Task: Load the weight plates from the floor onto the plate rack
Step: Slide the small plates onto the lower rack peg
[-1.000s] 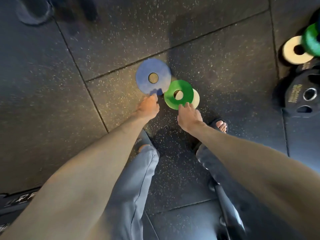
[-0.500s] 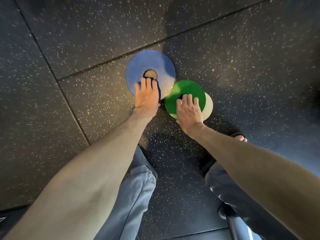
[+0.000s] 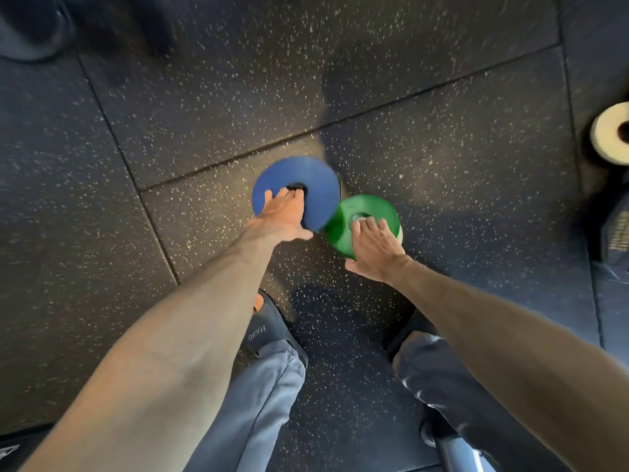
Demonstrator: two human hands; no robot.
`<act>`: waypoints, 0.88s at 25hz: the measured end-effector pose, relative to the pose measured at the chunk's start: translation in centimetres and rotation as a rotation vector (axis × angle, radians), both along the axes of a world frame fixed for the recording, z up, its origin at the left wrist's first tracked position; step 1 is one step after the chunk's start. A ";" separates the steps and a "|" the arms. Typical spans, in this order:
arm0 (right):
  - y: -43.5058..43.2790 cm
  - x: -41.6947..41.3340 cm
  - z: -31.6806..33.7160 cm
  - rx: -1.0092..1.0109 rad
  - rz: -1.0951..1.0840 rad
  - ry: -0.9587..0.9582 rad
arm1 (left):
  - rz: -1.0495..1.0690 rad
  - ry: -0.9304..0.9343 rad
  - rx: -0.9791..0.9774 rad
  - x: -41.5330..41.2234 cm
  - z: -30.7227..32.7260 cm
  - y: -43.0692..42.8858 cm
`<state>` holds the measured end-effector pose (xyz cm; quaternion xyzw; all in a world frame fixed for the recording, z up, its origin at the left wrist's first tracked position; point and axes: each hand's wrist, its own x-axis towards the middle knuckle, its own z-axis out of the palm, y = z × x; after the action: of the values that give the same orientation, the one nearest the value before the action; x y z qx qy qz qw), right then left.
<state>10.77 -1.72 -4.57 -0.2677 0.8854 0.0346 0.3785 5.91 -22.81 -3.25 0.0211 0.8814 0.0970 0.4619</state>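
Left hand [image 3: 284,216] hooks its fingers [image 3: 293,196] into the blue plate [image 3: 321,183], right hand [image 3: 374,247] grips the green plate [image 3: 383,207] just beside it: lift both level.

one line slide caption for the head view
Over the speckled floor, the left hand grips the blue plate by its centre hole, the right hand the green plate.

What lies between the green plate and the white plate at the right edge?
Between green plate and white plate: only bare speckled floor, in the head view.
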 end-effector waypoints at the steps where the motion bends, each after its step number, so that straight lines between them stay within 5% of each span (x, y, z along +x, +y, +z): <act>1: 0.1 -0.6 1.4 0.011 -0.002 -0.006 | 0.044 -0.085 0.009 -0.1 1.3 0.1; 4: 0.5 -2.6 7.2 0.048 0.022 -0.028 | 0.090 -0.268 -0.036 0.2 6.5 0.9; 9: 2.3 -5.3 19.8 0.088 0.039 0.034 | 0.181 -0.304 -0.011 0.1 18.6 2.0; 22: 10.3 -6.1 59.0 0.134 -0.196 0.310 | -0.017 0.044 -0.018 -8.1 60.9 9.1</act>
<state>4.63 8.62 54.41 -0.1459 0.9505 0.0972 0.2564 -2.21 -13.74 57.63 0.0267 0.8920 0.0846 0.4433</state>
